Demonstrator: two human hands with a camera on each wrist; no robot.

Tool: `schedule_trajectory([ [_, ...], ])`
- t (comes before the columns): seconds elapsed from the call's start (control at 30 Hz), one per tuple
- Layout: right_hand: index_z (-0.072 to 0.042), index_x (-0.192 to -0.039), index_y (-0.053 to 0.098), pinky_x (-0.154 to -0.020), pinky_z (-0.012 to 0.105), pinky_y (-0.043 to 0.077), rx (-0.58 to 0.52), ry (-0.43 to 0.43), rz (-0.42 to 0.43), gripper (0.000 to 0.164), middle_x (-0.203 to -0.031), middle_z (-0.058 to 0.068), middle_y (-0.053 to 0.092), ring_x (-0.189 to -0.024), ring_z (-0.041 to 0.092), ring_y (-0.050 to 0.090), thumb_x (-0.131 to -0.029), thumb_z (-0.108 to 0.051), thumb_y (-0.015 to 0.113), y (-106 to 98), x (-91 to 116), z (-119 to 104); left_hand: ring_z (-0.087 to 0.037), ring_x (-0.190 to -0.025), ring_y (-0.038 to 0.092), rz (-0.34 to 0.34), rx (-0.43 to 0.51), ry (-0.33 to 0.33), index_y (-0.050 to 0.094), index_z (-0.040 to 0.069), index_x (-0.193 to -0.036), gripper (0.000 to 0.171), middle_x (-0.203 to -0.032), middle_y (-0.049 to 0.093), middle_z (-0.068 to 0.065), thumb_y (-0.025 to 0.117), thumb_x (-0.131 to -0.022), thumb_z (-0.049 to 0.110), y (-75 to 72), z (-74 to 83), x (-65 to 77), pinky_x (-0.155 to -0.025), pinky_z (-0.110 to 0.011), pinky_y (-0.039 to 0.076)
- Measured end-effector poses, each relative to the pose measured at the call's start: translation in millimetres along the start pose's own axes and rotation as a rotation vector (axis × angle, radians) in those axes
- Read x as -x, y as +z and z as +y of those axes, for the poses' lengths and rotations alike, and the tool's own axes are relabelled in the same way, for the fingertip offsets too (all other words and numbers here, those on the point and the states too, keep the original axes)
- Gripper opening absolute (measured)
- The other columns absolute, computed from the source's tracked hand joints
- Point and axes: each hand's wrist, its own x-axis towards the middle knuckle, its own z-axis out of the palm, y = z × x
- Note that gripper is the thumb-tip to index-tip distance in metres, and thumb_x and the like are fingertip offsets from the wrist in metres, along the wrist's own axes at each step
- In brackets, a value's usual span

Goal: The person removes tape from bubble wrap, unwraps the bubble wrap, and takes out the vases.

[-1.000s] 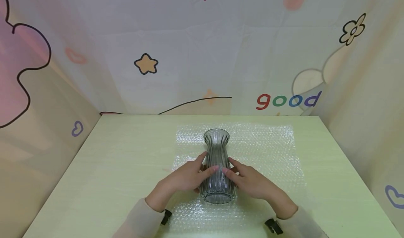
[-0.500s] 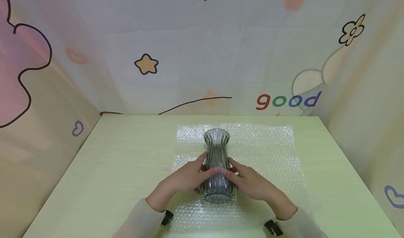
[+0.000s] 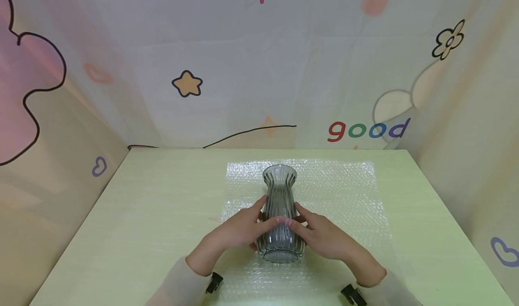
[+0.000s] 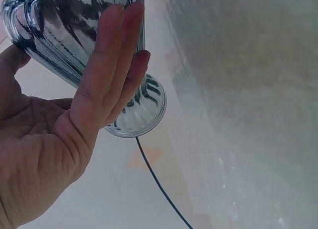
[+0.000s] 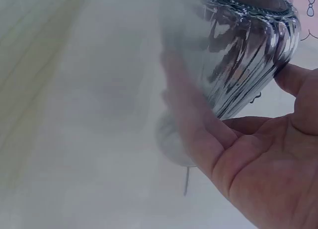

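A ribbed grey glass vase (image 3: 279, 240) lies on its side over a sheet of bubble wrap (image 3: 340, 184), its flared mouth pointing away and its round base facing me. My left hand (image 3: 243, 227) holds it from the left, thumb across the top and fingers along the side. From the right, my right hand (image 3: 324, 236) grips the body in the same way, and the thumb tips nearly meet on top. The left wrist view shows fingers stretched along the ribbed glass (image 4: 74, 35). In the right wrist view, the fingers (image 5: 194, 110) blur against the vase's body (image 5: 238, 50).
The bubble wrap spreads flat over the middle of a pale table (image 3: 162, 198). Behind the table hangs a printed cloth backdrop (image 3: 243, 71), with more cloth at both sides. A small black clip (image 3: 215, 282) sits near the left sleeve, another black clip (image 3: 353, 294) near the right.
Both thumbs have slid slightly closer together on top of the vase. The vase and right hand have shifted a little to the right; otherwise the grip looks the same.
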Motion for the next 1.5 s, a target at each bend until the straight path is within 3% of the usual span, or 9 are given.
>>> schedule_trajectory([
  [0.43, -0.005, -0.164, 0.022, -0.08, 0.035, 0.055, -0.001, 0.007, 0.001, 0.084, -0.139, 0.012, 0.064, -0.096, 0.014, 0.067, -0.105, -0.057, 0.05, -6, 9, -17, -0.019, -0.072, 0.072, 0.009, -0.037, 0.023, 0.011, 0.02, -0.168, 0.095, -0.128, 0.066, -0.016, 0.056, -0.098, 0.067, -4.3, 12.0, 10.5, -0.059, -0.043, 0.061],
  [1.0, -0.01, -0.166, 0.021, -0.076, 0.033, 0.052, -0.029, 0.021, 0.022, 0.085, -0.14, 0.012, 0.063, -0.094, 0.016, 0.066, -0.103, -0.056, 0.055, -8, 6, -21, -0.019, -0.066, 0.07, 0.045, -0.082, 0.037, 0.007, 0.022, -0.168, 0.097, -0.13, 0.065, -0.01, 0.057, -0.098, 0.066, -6.7, 13.5, 12.1, -0.063, -0.04, 0.06],
  [1.2, -0.014, -0.166, 0.02, -0.073, 0.034, 0.052, -0.033, 0.021, 0.03, 0.086, -0.142, 0.01, 0.061, -0.091, 0.017, 0.062, -0.102, -0.056, 0.058, -7, 3, -19, -0.019, -0.066, 0.071, 0.043, -0.078, 0.05, 0.004, 0.023, -0.168, 0.096, -0.138, 0.062, -0.013, 0.056, -0.099, 0.064, -7.3, 12.5, 12.4, -0.065, -0.038, 0.059],
  [1.5, -0.015, -0.166, 0.018, -0.077, 0.034, 0.054, -0.034, 0.009, 0.049, 0.089, -0.146, 0.015, 0.058, -0.101, 0.018, 0.067, -0.1, -0.056, 0.06, -8, 2, -21, -0.018, -0.074, 0.072, 0.053, -0.022, 0.064, 0.0, 0.021, -0.168, 0.099, -0.149, 0.052, -0.022, 0.062, -0.099, 0.058, -8.4, 11.5, 12.2, -0.066, -0.034, 0.059],
])
